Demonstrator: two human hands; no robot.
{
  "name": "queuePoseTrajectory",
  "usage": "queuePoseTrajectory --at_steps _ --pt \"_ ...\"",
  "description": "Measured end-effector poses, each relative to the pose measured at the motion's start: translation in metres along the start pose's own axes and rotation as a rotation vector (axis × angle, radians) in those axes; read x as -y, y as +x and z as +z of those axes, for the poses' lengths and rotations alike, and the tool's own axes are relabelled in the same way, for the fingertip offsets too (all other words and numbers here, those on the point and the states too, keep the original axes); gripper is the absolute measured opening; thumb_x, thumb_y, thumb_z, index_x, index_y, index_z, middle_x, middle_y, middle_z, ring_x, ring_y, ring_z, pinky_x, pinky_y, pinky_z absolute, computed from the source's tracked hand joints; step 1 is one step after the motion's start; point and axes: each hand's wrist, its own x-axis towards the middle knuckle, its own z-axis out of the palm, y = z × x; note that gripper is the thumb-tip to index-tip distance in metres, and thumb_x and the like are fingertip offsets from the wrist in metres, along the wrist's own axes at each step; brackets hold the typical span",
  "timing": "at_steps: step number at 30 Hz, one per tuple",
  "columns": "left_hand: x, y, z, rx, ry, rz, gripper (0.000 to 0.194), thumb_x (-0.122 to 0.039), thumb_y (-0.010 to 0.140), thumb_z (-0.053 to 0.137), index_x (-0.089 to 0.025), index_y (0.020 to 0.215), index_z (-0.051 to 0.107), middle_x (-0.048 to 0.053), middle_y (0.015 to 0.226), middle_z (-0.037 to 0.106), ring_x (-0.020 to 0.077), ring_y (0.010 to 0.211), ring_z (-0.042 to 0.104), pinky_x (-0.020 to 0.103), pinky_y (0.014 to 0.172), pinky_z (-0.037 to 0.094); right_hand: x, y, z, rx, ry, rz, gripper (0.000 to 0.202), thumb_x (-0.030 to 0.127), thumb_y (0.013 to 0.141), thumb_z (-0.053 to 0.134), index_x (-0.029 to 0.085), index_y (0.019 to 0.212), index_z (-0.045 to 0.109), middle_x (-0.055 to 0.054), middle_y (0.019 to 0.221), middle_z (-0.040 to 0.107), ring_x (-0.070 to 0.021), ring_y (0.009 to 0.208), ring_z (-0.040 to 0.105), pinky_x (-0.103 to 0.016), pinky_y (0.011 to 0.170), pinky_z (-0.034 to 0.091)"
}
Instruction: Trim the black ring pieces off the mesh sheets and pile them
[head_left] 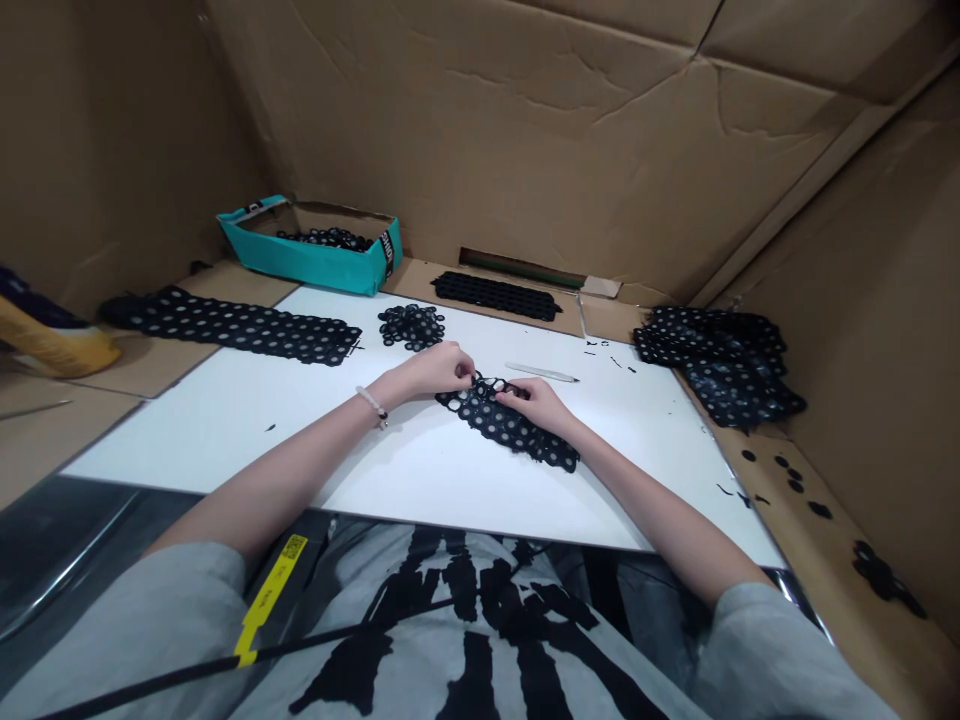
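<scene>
A black mesh strip with rows of round holes lies slantwise on the white board. My left hand pinches its upper left end, where looser black rings show between the hands. My right hand is closed on the top edge, thumb and fingers pressed together. Whether either hand holds a separate small ring is too small to tell. A white pen lies just beyond my right hand, and a pile of loose black rings is beyond my left.
A teal box of black rings stands at the back left. Other perforated black strips lie left and at the back; a folded heap lies right. Black scraps dot the right side. Cardboard walls surround the board.
</scene>
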Motion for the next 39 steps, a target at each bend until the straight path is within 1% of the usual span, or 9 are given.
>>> queuePoseTrajectory --at_steps 4,9,11,14,17,24,29,35,39 --pt "-0.006 0.002 0.009 -0.034 0.080 -0.074 0.019 -0.021 0.072 0.060 -0.017 0.078 0.078 0.008 0.072 0.073 0.0210 0.069 0.064 0.029 0.063 0.042 0.002 -0.001 0.000 -0.004 -0.036 0.015 0.034 0.050 0.083 0.061 0.016 0.081 0.068 0.001 0.067 0.056 -0.0148 0.066 0.045 -0.028 0.064 0.032" --pt "0.011 0.009 -0.004 0.053 -0.197 -0.207 0.021 -0.033 0.076 0.064 -0.017 0.079 0.078 0.006 0.075 0.076 0.0196 0.069 0.066 0.028 0.065 0.045 -0.001 0.001 0.001 -0.008 -0.061 0.036 0.040 0.053 0.082 0.060 0.018 0.064 0.052 0.003 0.060 0.046 -0.0133 0.062 0.040 -0.028 0.061 0.029" --pt "0.029 0.008 -0.020 -0.090 -0.299 -0.336 0.024 -0.038 0.073 0.068 -0.016 0.077 0.078 0.008 0.077 0.077 0.0220 0.073 0.067 0.030 0.070 0.048 -0.002 0.001 0.001 -0.008 -0.068 0.030 0.041 0.053 0.082 0.060 0.019 0.062 0.048 0.003 0.059 0.044 -0.0131 0.061 0.040 -0.028 0.061 0.028" --pt "0.062 -0.002 -0.048 -0.589 -0.322 -0.512 0.023 -0.039 0.071 0.069 -0.018 0.076 0.075 0.010 0.086 0.077 0.0256 0.082 0.068 0.039 0.081 0.051 0.000 0.000 0.000 0.005 -0.089 0.028 0.042 0.053 0.081 0.060 0.020 0.061 0.045 0.004 0.058 0.044 -0.0129 0.060 0.040 -0.028 0.060 0.028" --pt "0.088 -0.016 -0.066 -0.726 -0.372 -0.544 0.023 -0.040 0.069 0.072 -0.021 0.083 0.073 0.009 0.091 0.077 0.0273 0.088 0.068 0.044 0.087 0.050 0.001 -0.001 -0.001 0.006 -0.093 0.027 0.042 0.053 0.082 0.060 0.020 0.061 0.045 0.004 0.058 0.044 -0.0130 0.060 0.040 -0.028 0.060 0.028" --pt "0.105 -0.022 -0.055 -0.612 -0.234 -0.492 0.021 -0.044 0.064 0.077 -0.025 0.071 0.072 0.007 0.079 0.072 0.0289 0.083 0.064 0.043 0.082 0.046 -0.001 0.000 -0.002 0.011 -0.100 0.009 0.042 0.054 0.082 0.060 0.020 0.062 0.047 0.003 0.058 0.045 -0.0137 0.060 0.040 -0.029 0.060 0.028" --pt "0.075 -0.012 -0.052 -0.670 -0.028 -0.347 0.026 -0.046 0.080 0.067 -0.022 0.087 0.074 0.008 0.084 0.070 0.0246 0.081 0.061 0.038 0.079 0.045 0.001 -0.002 -0.001 -0.002 -0.088 0.018 0.043 0.057 0.082 0.060 0.020 0.063 0.047 0.003 0.060 0.047 -0.0139 0.062 0.042 -0.028 0.061 0.030" --pt "0.001 0.004 -0.018 -0.009 -0.173 0.041 0.031 -0.047 0.074 0.076 -0.019 0.089 0.077 0.006 0.088 0.074 0.0205 0.084 0.064 0.028 0.077 0.046 -0.002 0.001 0.001 -0.034 0.015 0.015 0.044 0.059 0.080 0.060 0.019 0.065 0.051 0.002 0.063 0.048 -0.0142 0.065 0.042 -0.028 0.063 0.031" --pt "-0.010 0.008 0.009 0.050 -0.235 -0.004 0.037 -0.046 0.073 0.077 -0.019 0.099 0.076 0.006 0.089 0.074 0.0203 0.084 0.064 0.028 0.073 0.045 -0.005 0.004 0.001 -0.045 0.091 -0.016 0.044 0.061 0.079 0.060 0.019 0.067 0.055 0.001 0.063 0.049 -0.0149 0.066 0.041 -0.028 0.063 0.033"
